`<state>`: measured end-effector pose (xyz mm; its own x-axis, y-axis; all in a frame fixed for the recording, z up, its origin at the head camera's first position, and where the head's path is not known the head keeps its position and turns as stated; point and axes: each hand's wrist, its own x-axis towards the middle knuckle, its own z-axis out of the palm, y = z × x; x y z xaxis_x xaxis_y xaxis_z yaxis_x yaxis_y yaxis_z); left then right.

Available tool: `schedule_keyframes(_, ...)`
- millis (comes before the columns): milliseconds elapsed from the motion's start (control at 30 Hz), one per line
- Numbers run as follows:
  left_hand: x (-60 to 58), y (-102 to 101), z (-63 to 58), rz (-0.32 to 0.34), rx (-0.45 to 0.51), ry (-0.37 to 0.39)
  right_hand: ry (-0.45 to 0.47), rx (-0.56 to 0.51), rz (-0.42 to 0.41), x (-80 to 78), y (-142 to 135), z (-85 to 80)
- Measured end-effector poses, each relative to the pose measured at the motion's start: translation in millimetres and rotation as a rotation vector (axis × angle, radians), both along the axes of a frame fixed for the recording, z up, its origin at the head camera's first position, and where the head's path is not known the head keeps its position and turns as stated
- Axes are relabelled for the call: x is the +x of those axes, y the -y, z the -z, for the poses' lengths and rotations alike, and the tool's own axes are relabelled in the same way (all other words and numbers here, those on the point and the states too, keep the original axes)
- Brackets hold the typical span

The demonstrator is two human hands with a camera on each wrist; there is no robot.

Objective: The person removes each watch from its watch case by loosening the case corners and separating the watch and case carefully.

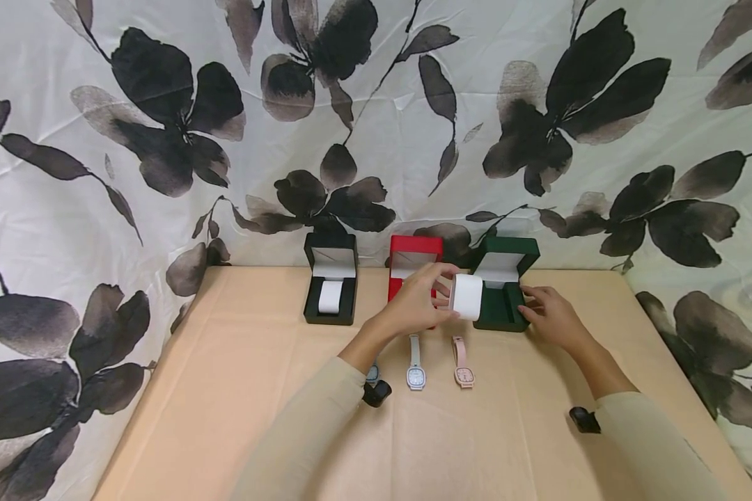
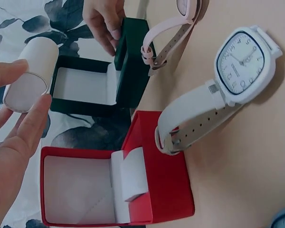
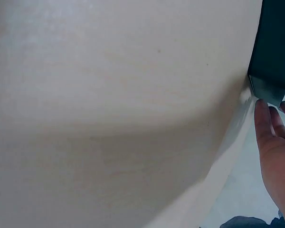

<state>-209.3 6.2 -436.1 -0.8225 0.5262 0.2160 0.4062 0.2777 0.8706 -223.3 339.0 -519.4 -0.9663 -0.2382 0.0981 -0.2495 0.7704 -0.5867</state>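
Observation:
My left hand [image 1: 413,299] pinches a white watch cushion [image 1: 466,297] between thumb and fingers, raised at the left side of an open green watch box [image 1: 498,316]. In the left wrist view the cushion [image 2: 35,71] shows its round flat end. The fingers of my right hand [image 1: 551,316] touch the right side of the green box, whose dark side [image 3: 273,52] shows in the right wrist view. The green box's lid stands up, and its base shows a dark recess. Behind my left hand, an open red watch box [image 1: 416,245] is partly hidden; its white cushion [image 2: 134,173] sits inside.
An open black watch box [image 1: 330,278] with a white cushion stands at the left. In front lie a white watch [image 1: 416,376], a pink watch [image 1: 463,374] and a blue watch [image 1: 372,374], the last partly hidden by my left arm. A floral cloth [image 1: 363,125] hangs behind the table.

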Motion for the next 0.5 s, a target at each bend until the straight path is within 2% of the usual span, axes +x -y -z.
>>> schedule_keyframes(267, -6.5, -14.1, 7.1, 0.001, 0.020, 0.038, 0.026, 0.002, 0.019, -0.6, 2.5, -0.4)
schedule_keyframes(500, -11.4, -21.0, 12.7, -0.014, -0.021, 0.065, 0.051, 0.007, 0.041, -1.3, 4.5, 2.7)
